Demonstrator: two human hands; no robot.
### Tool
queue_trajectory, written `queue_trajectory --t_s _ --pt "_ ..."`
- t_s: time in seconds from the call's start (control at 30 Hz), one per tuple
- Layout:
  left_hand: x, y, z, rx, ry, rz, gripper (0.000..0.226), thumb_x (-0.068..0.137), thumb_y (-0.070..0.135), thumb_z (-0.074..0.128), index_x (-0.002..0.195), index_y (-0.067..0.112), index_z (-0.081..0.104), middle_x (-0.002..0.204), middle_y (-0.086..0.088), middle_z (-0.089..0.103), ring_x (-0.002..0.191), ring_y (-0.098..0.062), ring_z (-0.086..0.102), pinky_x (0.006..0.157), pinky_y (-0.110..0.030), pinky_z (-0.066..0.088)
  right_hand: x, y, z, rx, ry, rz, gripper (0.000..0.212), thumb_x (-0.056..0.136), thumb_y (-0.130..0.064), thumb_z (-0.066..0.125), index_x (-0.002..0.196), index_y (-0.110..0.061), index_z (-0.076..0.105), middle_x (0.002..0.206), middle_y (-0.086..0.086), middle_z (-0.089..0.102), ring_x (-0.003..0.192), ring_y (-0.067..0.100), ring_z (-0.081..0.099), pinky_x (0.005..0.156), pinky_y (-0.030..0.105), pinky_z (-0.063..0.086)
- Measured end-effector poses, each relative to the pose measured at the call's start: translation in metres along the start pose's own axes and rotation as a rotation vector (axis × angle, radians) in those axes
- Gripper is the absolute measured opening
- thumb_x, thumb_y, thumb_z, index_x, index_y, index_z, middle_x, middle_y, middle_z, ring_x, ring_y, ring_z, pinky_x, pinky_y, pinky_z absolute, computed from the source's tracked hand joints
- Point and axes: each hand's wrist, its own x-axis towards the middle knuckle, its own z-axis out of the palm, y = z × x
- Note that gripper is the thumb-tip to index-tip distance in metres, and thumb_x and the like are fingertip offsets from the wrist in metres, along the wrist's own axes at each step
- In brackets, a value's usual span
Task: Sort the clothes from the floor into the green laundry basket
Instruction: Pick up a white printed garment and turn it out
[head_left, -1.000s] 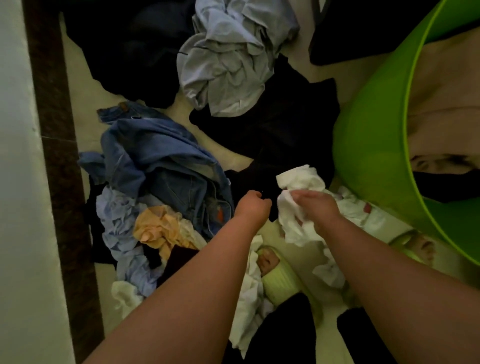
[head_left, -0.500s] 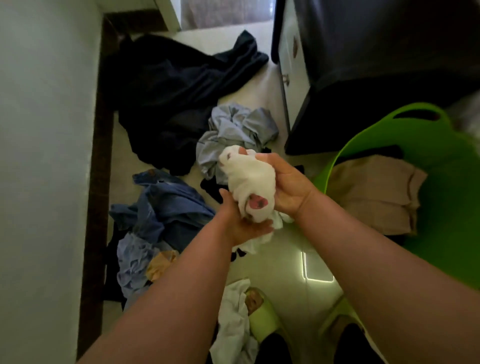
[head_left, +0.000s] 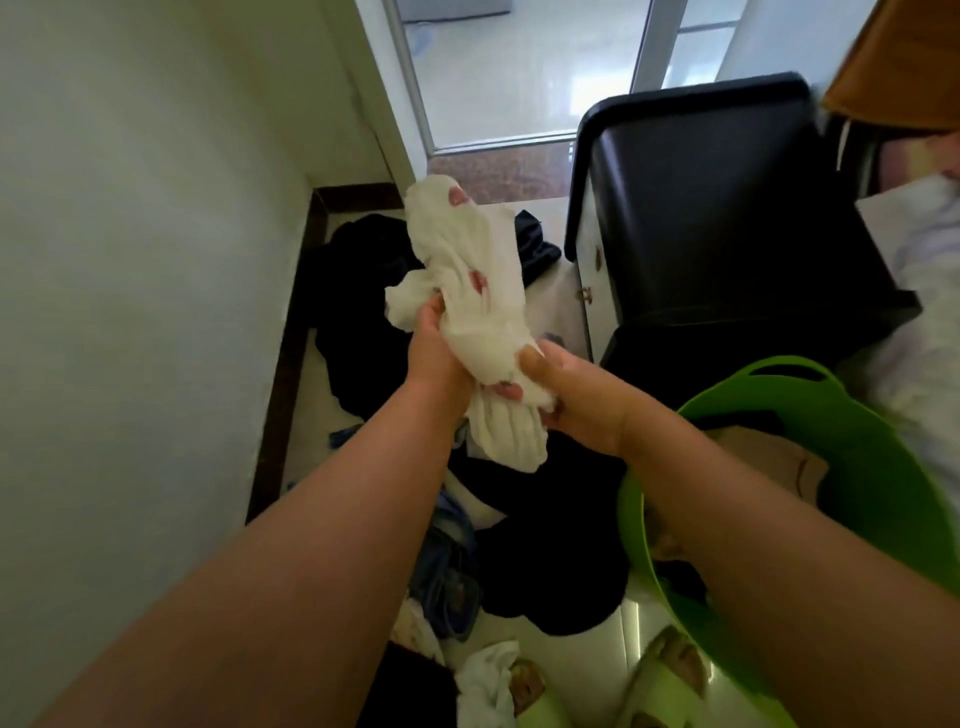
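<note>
A white garment with pink spots (head_left: 467, 291) is held up in front of me, bunched lengthwise. My left hand (head_left: 434, 358) grips its middle from the left and my right hand (head_left: 576, 400) grips its lower part from the right. The green laundry basket (head_left: 883, 467) stands at the right, below my right forearm, with a tan garment (head_left: 769, 457) and dark cloth inside. More clothes lie on the floor below: a black heap (head_left: 363, 291), dark cloth (head_left: 550, 545), blue jeans (head_left: 447, 561) and a white piece (head_left: 488, 680).
A white wall (head_left: 156, 260) closes the left side, with a dark skirting strip at its foot. A black-topped cabinet (head_left: 717, 208) stands at the right behind the basket. A glass door (head_left: 519, 67) is at the back. My feet in green slippers (head_left: 670, 670) are at the bottom.
Both hands lifted the white garment from the floor pile to chest height. It is now stretched out lengthwise between them, and my view has tilted up toward the door.
</note>
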Motion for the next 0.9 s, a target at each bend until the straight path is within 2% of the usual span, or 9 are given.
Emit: queue_trajectory --t_s 0.1,0.2,0.27,0.43,0.53,0.67,0.73,0.8,0.9 --pt "-0.001 -0.001 0.016 0.04 0.005 0.089 0.042 0.085 0.01 0.065 0.127 0.016 0.058 0.124 -0.013 0.063 0.108 -0.034 0.064 0.091 -0.054 0.053 0.0 -0.013 -0.004 -0.112 0.082 -0.051 0.065 0.076 -0.042 0.076 0.133 -0.023 0.05 0.12 0.006 0.067 0.107 0.027 0.067 0.092 0.046 0.054" --pt "-0.007 -0.008 0.021 -0.113 0.045 0.076 0.035 0.09 0.023 0.066 0.122 0.008 0.062 0.116 -0.016 0.068 0.104 -0.034 0.067 0.09 -0.055 0.053 -0.001 -0.018 -0.019 -0.054 0.317 -0.016 0.038 0.085 -0.042 0.067 0.117 -0.023 0.062 0.108 0.006 0.071 0.099 0.026 0.069 0.089 0.046 0.055" --pt "-0.01 -0.007 0.017 -0.178 0.117 0.064 0.035 0.088 0.025 0.069 0.119 0.008 0.065 0.114 -0.017 0.069 0.103 -0.033 0.067 0.089 -0.054 0.054 -0.009 -0.02 -0.033 0.106 0.386 0.034 0.03 0.092 -0.044 0.057 0.112 -0.023 0.065 0.097 0.003 0.072 0.088 0.021 0.069 0.076 0.038 0.057" --pt "-0.018 -0.001 0.005 -0.125 0.203 0.097 0.011 0.092 0.015 0.063 0.101 0.013 0.069 0.098 -0.005 0.07 0.082 -0.019 0.067 0.056 -0.026 0.057 -0.034 -0.029 -0.054 0.48 0.358 0.032 0.027 0.096 -0.037 0.051 0.104 -0.015 0.065 0.098 0.01 0.071 0.082 0.025 0.069 0.065 0.036 0.059" --pt "-0.024 0.001 -0.014 0.204 0.281 0.139 0.012 0.091 0.013 0.062 0.089 0.022 0.07 0.105 -0.007 0.069 0.09 -0.023 0.065 0.073 -0.035 0.057 -0.041 -0.041 -0.057 0.547 0.326 0.071 0.043 0.093 -0.047 0.051 0.092 -0.01 0.072 0.086 0.014 0.074 0.067 0.026 0.072 0.05 0.032 0.057" --pt "-0.033 -0.002 -0.036 0.659 0.417 0.101 0.015 0.089 0.011 0.058 0.087 0.021 0.069 0.113 -0.008 0.065 0.097 -0.027 0.06 0.082 -0.035 0.052 -0.036 -0.055 -0.049 0.431 0.355 0.06 0.034 0.092 -0.039 0.055 0.102 -0.009 0.067 0.093 0.014 0.071 0.072 0.025 0.07 0.061 0.033 0.058" --pt "-0.04 -0.006 -0.041 0.895 0.323 -0.099 0.024 0.093 0.025 0.059 0.112 0.014 0.067 0.127 -0.013 0.059 0.111 -0.031 0.057 0.098 -0.038 0.048 -0.032 -0.06 -0.038 0.325 0.372 0.049 0.032 0.09 -0.031 0.058 0.114 -0.011 0.062 0.101 0.014 0.069 0.084 0.027 0.067 0.072 0.039 0.057" --pt "-0.051 -0.014 -0.032 1.225 0.093 -0.355 0.051 0.097 0.03 0.054 0.14 0.005 0.044 0.144 -0.017 0.044 0.129 -0.031 0.045 0.111 -0.037 0.037 -0.029 -0.061 -0.033 0.192 0.33 0.061 0.038 0.087 -0.026 0.061 0.121 -0.013 0.058 0.113 0.019 0.066 0.099 0.034 0.065 0.087 0.051 0.054" --pt "-0.06 -0.015 -0.03 1.462 0.059 -0.202 0.092 0.086 0.03 0.069 0.153 0.016 0.008 0.153 -0.015 0.026 0.129 -0.034 0.044 0.097 -0.038 0.046 -0.03 -0.065 -0.02 -0.189 0.143 0.06 0.025 0.087 -0.014 0.058 0.11 -0.021 0.058 0.113 0.021 0.062 0.102 0.039 0.062 0.092 0.057 0.05"
